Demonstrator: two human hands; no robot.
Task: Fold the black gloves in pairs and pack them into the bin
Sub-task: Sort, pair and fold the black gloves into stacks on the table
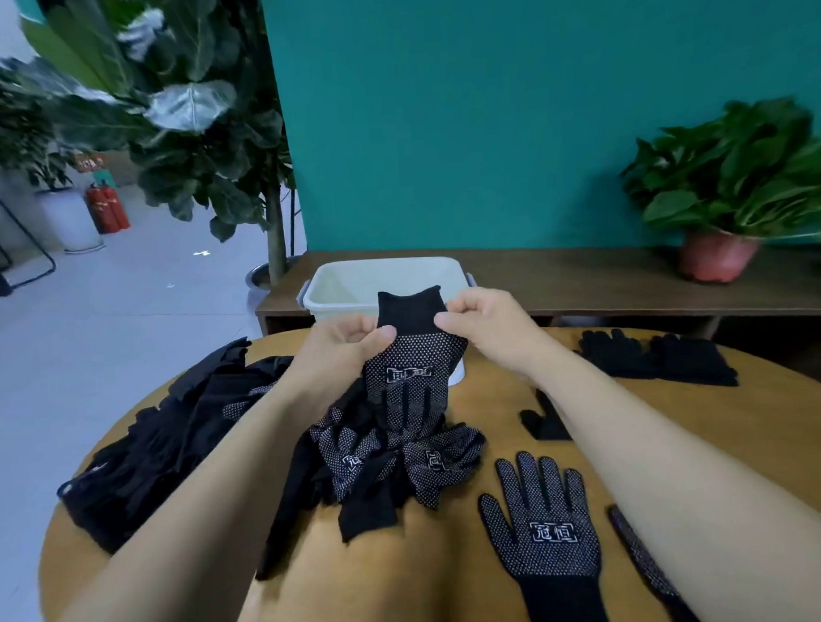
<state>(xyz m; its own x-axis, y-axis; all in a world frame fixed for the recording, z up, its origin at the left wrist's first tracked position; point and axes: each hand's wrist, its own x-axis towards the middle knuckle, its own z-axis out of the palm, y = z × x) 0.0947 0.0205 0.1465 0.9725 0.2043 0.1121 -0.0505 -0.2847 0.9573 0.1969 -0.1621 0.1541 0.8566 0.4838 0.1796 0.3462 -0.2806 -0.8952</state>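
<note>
I hold a black dotted glove (410,357) upright by its cuff, fingers hanging down. My left hand (349,345) pinches the cuff's left side and my right hand (483,322) pinches its right side. Below it lies a heap of dotted gloves (399,455) on the round wooden table (454,565). One glove (544,529) lies flat, palm up, at the near right. The white bin (352,285) stands just behind the held glove; the part of its inside that I see holds nothing.
A large pile of black gloves (162,440) covers the table's left side. More gloves (657,355) lie at the far right, and one (542,420) beside my right forearm. A potted plant (730,206) stands on the dark bench behind.
</note>
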